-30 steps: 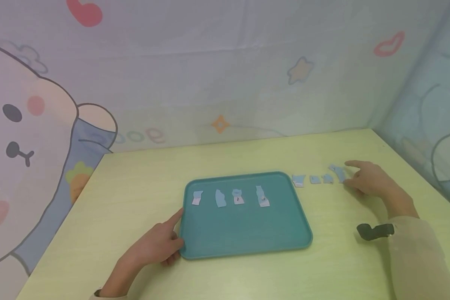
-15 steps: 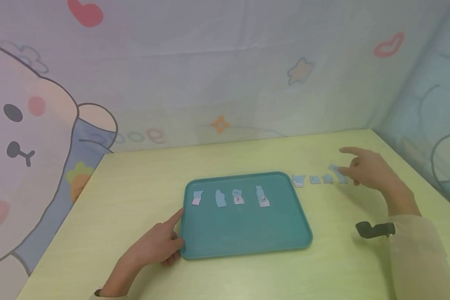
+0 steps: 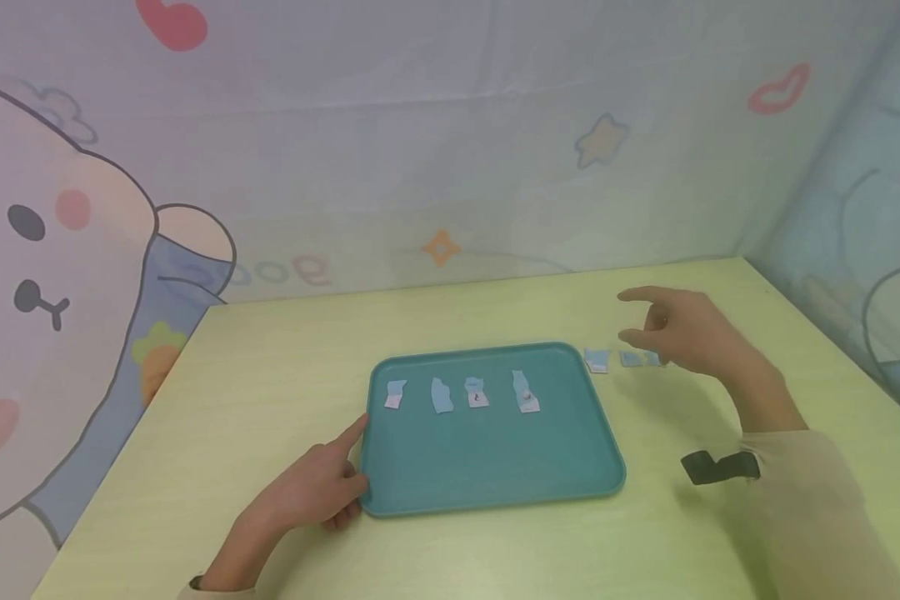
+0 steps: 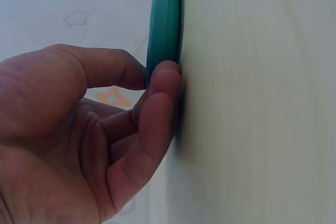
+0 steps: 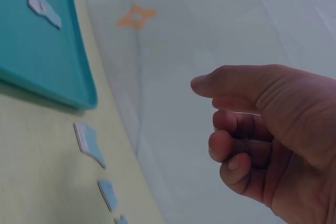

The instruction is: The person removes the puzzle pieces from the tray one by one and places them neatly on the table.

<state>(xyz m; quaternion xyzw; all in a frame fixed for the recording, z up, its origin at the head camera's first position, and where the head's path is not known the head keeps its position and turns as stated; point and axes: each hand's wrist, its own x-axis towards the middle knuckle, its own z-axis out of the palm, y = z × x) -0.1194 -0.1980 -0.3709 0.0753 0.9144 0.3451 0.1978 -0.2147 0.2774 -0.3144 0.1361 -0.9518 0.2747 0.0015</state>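
Observation:
In the head view my right hand is above the right end of a row of small light-blue pieces, thumb and index finger apart. The gap between them shows nothing held. The nearest pieces are a partly covered one, a small square one and a wider one. A curved piece seen earlier is hidden behind the hand. My left hand touches the left edge of the teal tray, index finger straight, thumb near the front corner. The left wrist view shows the thumb tip at the tray's rim.
Several blue pieces lie spread along the tray's far half, among them a long one and a plain blue one. The pale yellow table meets a patterned cloth backdrop at the back. A dark strap sticks out from the right sleeve.
My right hand has moved left and come off the curved piece, which it touched half a second ago. My left hand and the tray have stayed where they were.

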